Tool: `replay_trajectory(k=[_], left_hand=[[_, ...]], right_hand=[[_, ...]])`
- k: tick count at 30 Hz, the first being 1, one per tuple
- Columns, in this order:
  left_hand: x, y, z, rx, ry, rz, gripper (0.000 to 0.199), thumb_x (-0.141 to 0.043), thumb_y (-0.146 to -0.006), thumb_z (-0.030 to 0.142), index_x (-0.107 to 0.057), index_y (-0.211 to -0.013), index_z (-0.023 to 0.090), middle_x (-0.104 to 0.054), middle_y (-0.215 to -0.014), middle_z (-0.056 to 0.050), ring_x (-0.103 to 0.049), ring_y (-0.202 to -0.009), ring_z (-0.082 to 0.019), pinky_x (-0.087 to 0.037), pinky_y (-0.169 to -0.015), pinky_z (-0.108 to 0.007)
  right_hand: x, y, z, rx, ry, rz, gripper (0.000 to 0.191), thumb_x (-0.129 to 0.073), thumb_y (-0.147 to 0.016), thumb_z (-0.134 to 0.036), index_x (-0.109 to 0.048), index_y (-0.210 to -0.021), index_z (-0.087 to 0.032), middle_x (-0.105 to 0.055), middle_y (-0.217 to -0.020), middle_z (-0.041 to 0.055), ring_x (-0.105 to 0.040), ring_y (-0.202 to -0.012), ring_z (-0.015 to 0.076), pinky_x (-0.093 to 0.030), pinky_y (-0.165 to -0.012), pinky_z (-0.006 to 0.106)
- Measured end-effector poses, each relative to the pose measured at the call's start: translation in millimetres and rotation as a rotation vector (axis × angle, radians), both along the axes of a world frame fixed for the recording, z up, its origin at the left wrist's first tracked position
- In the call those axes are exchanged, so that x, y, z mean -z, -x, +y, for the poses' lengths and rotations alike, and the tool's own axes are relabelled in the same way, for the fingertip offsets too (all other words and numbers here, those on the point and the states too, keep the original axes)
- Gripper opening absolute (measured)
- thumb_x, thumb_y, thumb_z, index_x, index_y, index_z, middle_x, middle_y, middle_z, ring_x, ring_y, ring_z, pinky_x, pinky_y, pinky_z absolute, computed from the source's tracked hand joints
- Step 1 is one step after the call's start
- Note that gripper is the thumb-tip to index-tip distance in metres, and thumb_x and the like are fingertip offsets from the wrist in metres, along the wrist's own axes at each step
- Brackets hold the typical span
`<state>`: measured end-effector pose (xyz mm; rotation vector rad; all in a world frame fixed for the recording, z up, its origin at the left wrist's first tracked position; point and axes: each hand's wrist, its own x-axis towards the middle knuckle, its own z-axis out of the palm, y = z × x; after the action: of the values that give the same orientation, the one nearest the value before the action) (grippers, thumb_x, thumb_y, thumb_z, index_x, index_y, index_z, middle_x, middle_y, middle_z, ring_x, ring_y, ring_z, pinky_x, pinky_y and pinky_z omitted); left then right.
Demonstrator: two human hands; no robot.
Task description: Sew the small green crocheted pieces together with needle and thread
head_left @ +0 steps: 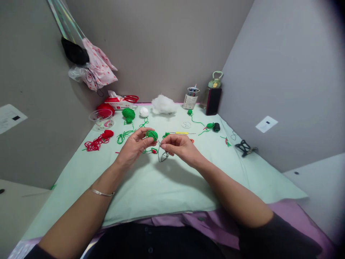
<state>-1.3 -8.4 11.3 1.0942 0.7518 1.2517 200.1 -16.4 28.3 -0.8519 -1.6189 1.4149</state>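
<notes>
My left hand (136,145) holds a small green crocheted piece (151,135) between thumb and fingers, above the middle of the table. Just to its right, my right hand (179,146) is closed in a pinch near a dark thread (159,153) that runs from the green piece and hangs in loops below the fingers. Whether a needle is also in the pinch is too small to tell. Behind my right hand lies a yellow-handled hook (182,133). A small green and red piece (154,151) rests on the cloth beneath my hands.
Red yarn (97,142), green yarn (128,114), a white ball (143,112) and white stuffing (163,105) lie left and behind. A pen holder (191,98), a bottle (215,84) and an upright phone (214,101) stand at the back right. A black stand (245,148) is far right.
</notes>
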Motion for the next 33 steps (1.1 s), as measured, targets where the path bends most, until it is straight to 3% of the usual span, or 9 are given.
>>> replay_trajectory(k=[33], left_hand=[[3.1, 2.8, 0.2, -0.041, -0.021, 0.076, 0.035, -0.087, -0.072, 0.029, -0.071, -0.102, 0.023, -0.070, -0.094, 0.000, -0.067, -0.086, -0.017, -0.053, -0.087, -0.033]], right_hand=[[-0.7, 1.7, -1.4, 0.020, -0.026, -0.025, 0.017, -0.072, -0.081, -0.032, -0.068, -0.079, -0.015, -0.057, -0.064, -0.0023, -0.046, -0.058, 0.0095, -0.037, -0.055, 0.024]])
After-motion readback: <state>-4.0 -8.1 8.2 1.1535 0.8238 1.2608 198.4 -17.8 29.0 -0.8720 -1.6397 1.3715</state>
